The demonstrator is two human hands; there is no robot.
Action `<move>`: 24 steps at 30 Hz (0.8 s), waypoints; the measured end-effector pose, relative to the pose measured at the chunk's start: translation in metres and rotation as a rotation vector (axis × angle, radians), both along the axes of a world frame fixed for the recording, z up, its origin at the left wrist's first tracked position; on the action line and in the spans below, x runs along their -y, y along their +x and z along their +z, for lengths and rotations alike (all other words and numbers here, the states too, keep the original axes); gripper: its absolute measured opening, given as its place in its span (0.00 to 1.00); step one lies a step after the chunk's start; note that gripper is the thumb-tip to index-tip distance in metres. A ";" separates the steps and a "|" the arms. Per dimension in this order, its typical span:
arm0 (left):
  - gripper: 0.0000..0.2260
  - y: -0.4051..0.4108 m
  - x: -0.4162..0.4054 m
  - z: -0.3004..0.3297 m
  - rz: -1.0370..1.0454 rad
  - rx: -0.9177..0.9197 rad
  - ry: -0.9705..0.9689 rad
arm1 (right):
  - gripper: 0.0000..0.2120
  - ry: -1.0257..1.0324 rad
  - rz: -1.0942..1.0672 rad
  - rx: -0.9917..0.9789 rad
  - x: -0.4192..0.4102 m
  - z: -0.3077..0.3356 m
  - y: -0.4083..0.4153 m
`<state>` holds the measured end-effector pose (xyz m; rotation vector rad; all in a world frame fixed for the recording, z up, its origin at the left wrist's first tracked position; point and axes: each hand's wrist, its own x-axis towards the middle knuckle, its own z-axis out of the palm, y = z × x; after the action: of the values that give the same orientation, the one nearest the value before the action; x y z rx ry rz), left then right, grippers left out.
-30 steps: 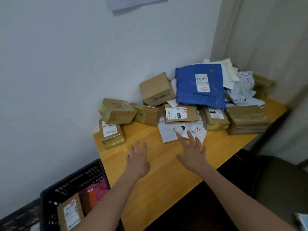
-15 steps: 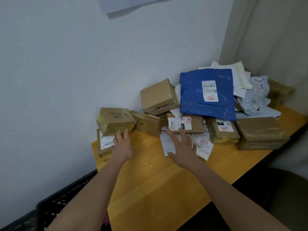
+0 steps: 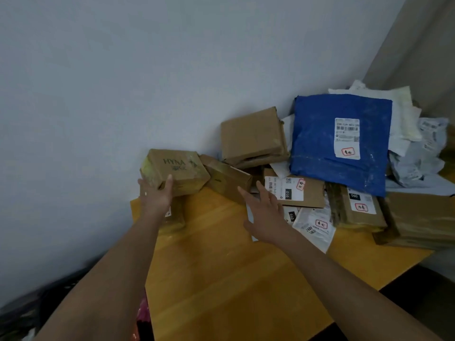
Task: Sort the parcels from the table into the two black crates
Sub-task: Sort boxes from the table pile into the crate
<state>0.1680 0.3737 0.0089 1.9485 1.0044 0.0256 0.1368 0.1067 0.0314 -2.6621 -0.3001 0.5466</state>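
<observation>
L hand (image 3: 157, 196): gripping HYNA box (image 3: 175, 170) at its near-left corner, thumb up the front face, fingers round the left side; the box sits at the table's (image 3: 221, 279) back-left corner by the wall (image 3: 123, 82), atop another box (image 3: 173, 217) w/ a label, mostly hidden behind the wrist. R hand (image 3: 267, 215): fingers spread & straight, holding nothing, over the table just before the pile; fingertips near a small box (image 3: 227, 178) and a labelled flat box (image 3: 295, 190); contact can't be told. Small box: tilted, touching HYNA box's right side. Behind it: large plain box (image 3: 253, 137), tilted, leaning on the pile by the wall. Blue mailer (image 3: 342, 141): w/ white label, lying over the pile, partly over the flat box. White mailers (image 3: 317, 227): under/in front of the flat box, partly beneath R hand. Box marked 060 (image 3: 359, 210): right of those. Far-right box (image 3: 421, 220): wide, brown, at the table edge. Pale mailers (image 3: 418, 146): white & grey, heaped behind the blue one, near a curtain (image 3: 418, 45). Crate (image 3: 61, 289): black, bottom-left below the table edge, blurred, mostly hidden by L arm; sth pink (image 3: 144, 308) shows beside the arm. All parcels in the pile are on the table.
</observation>
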 end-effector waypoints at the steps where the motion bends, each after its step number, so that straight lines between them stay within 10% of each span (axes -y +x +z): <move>1: 0.43 0.003 -0.002 -0.003 0.043 0.062 -0.086 | 0.39 -0.001 0.011 -0.005 0.000 -0.002 0.002; 14: 0.35 -0.026 0.018 0.002 0.263 0.230 -0.545 | 0.40 0.030 0.119 -0.099 0.023 -0.001 0.026; 24: 0.44 -0.081 0.072 0.034 0.066 0.281 -0.030 | 0.32 0.468 -0.085 -0.312 0.017 0.028 0.049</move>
<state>0.0868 0.3020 0.0426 1.8229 0.8763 0.3117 0.1855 0.0901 0.0592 -2.0947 -0.1915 0.7492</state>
